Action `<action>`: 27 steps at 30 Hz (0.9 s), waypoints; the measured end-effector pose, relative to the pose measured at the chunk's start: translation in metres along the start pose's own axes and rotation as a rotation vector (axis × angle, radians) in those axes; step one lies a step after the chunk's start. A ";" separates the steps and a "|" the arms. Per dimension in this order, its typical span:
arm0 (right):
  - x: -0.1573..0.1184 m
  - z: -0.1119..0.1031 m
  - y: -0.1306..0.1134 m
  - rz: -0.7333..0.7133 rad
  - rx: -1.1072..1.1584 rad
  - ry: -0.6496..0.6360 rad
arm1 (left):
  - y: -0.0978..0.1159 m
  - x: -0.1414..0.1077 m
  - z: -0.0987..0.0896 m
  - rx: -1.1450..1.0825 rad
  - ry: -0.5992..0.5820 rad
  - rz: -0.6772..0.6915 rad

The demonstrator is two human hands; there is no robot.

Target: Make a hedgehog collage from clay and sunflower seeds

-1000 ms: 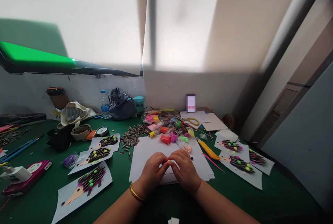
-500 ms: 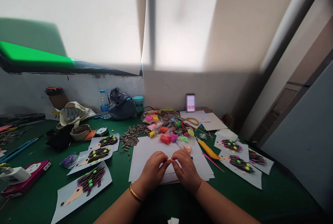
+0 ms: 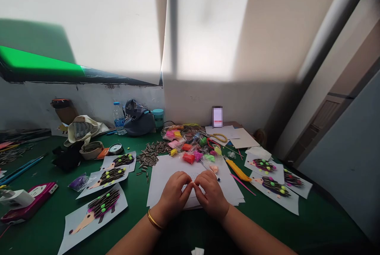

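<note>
Over the white paper sheets (image 3: 160, 176), my left hand (image 3: 176, 191) and my right hand (image 3: 212, 193) meet at the fingertips. Both are closed in a pinch around a tiny pale, peach-coloured piece of modelling clay (image 3: 192, 184), mostly hidden by the fingers. Just beyond the right hand lies a peach lump of clay (image 3: 213, 168) in clear wrapping. Further back are wrapped clay packs in several colours, among them a red pack (image 3: 188, 157). Sunflower seeds (image 3: 150, 154) lie piled left of the sheets.
Hedgehog pictures (image 3: 102, 207) made with seeds and clay lie at left, and more hedgehog pictures (image 3: 271, 187) at right. A yellow utility knife (image 3: 237, 169) and a pink clay tool (image 3: 242, 184) rest beside the sheets. Behind stand yellow-handled scissors (image 3: 219, 138), a phone (image 3: 217, 117) and a bottle (image 3: 119, 119).
My fingertips have shifted very slightly against each other, and the pale piece between them shows less. Both hands stay in the same place over the sheets.
</note>
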State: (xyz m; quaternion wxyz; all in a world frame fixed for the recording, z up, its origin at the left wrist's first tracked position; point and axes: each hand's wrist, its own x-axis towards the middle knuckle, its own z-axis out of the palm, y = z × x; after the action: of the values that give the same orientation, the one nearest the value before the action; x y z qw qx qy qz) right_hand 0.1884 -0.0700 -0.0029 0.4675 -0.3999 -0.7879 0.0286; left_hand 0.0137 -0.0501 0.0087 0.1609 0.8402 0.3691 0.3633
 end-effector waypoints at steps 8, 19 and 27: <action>-0.001 -0.001 0.001 0.032 0.025 -0.062 | -0.003 0.000 0.001 -0.037 0.025 0.023; -0.001 0.002 0.004 0.041 -0.046 0.001 | -0.005 -0.001 0.000 -0.013 0.071 0.038; -0.002 0.004 0.006 0.047 -0.057 0.022 | -0.006 0.001 0.002 -0.039 0.131 0.000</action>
State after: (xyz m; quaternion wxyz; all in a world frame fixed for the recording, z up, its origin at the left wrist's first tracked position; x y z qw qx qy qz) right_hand 0.1894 -0.0655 -0.0092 0.4638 -0.4316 -0.7736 0.0125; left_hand 0.0126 -0.0454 0.0047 0.1529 0.8114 0.3715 0.4245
